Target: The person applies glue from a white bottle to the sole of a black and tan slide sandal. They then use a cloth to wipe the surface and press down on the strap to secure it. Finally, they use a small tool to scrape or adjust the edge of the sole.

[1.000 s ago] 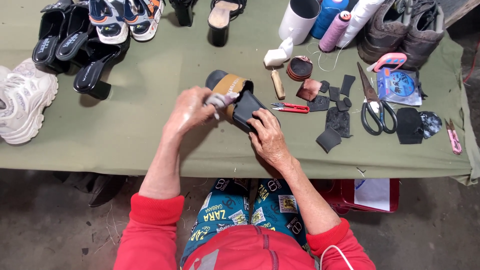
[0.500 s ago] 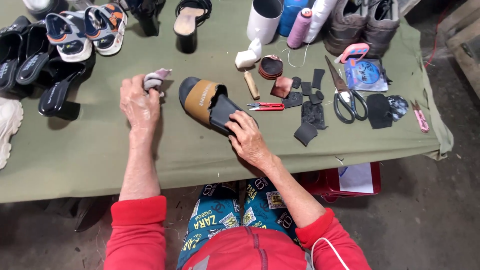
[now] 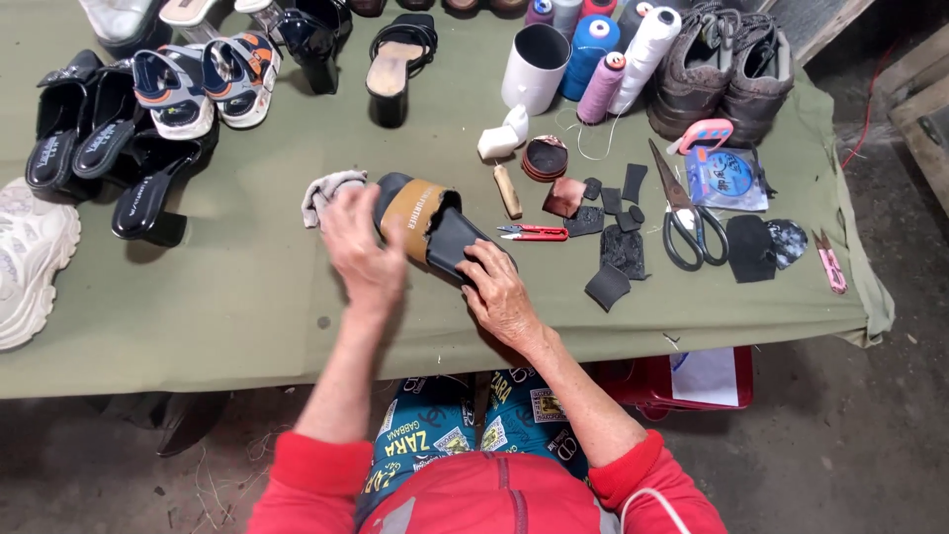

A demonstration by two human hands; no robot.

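Note:
A black slide sandal [image 3: 450,237] with a tan strap [image 3: 410,213] lies on the green-covered table [image 3: 227,307], toe pointing away to the left. My right hand [image 3: 499,292] grips its heel end and presses it to the table. My left hand [image 3: 361,247] lies flat with fingers apart just left of the strap. Its fingertips reach a crumpled grey cloth [image 3: 326,188] that rests on the table beside the sandal's toe.
Right of the sandal lie red snips [image 3: 534,232], a wooden-handled tool [image 3: 507,190], black leather scraps [image 3: 618,247], big scissors [image 3: 682,222] and a pink cutter [image 3: 828,262]. Thread spools [image 3: 603,59], a white cup [image 3: 534,64] and brown boots [image 3: 722,69] stand behind. Sandals [image 3: 148,129] and a white sneaker [image 3: 30,257] crowd the left.
My left hand took the cloth off the sandal, carried it left and set it on the table, then drew back beside the strap. My right hand kept hold of the heel.

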